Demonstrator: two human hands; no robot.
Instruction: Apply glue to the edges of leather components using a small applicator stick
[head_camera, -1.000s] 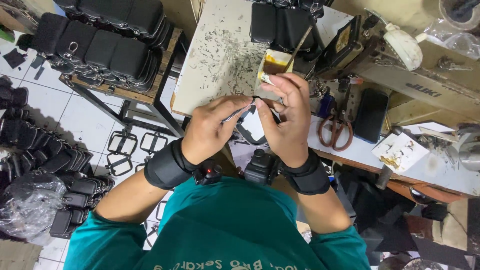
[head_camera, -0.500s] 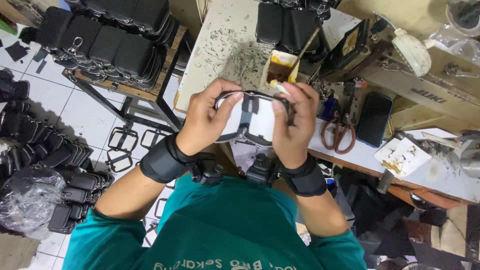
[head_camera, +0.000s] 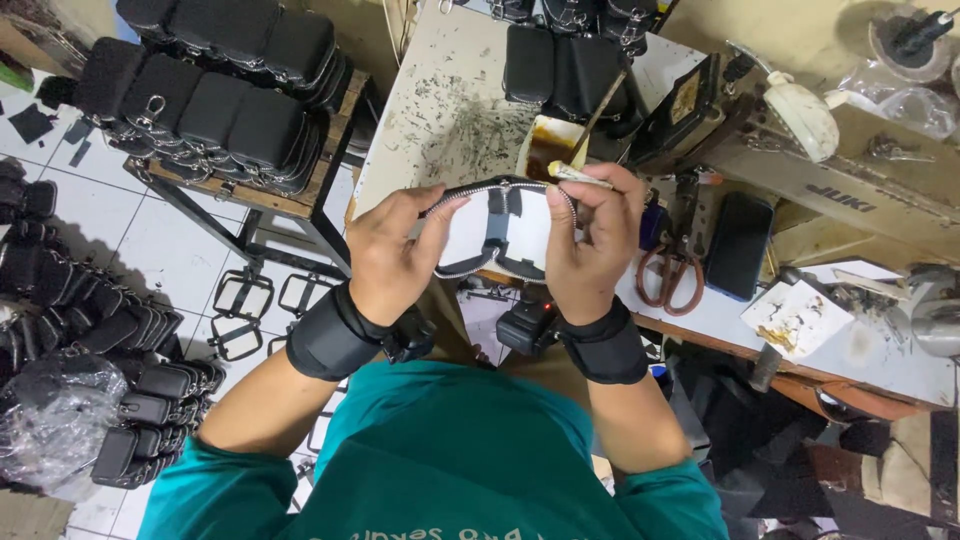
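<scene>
Pouch: a small zippered pouch (head_camera: 497, 232), white inside, black strip down its middle, zip running round the rim; held open between both hands above the table edge, its mouth toward the camera.
Left hand: the left hand (head_camera: 390, 255) grips the pouch's left side, thumb on the near face, fingers curled over the upper rim and closed on it.
Right hand: the right hand (head_camera: 590, 245) clasps the pouch's right side; its fingers also pinch a thin pale stick (head_camera: 578, 177) that lies just above the fingertips.
Wrists: black wrist bands (head_camera: 330, 335) on both forearms, below the palms.
Beyond the fingertips: a small tray of brown glue (head_camera: 545, 150) with a brush handle resting in it, on a speckled white table (head_camera: 440, 110); black pouches (head_camera: 565, 65) farther off.
Right of the right hand: scissors (head_camera: 672, 275), a dark phone (head_camera: 738, 245), a sewing machine (head_camera: 800, 160).
Left of the left hand: stacked black cases (head_camera: 215, 95) on a rack; more cases on the tiled floor (head_camera: 120, 240).
</scene>
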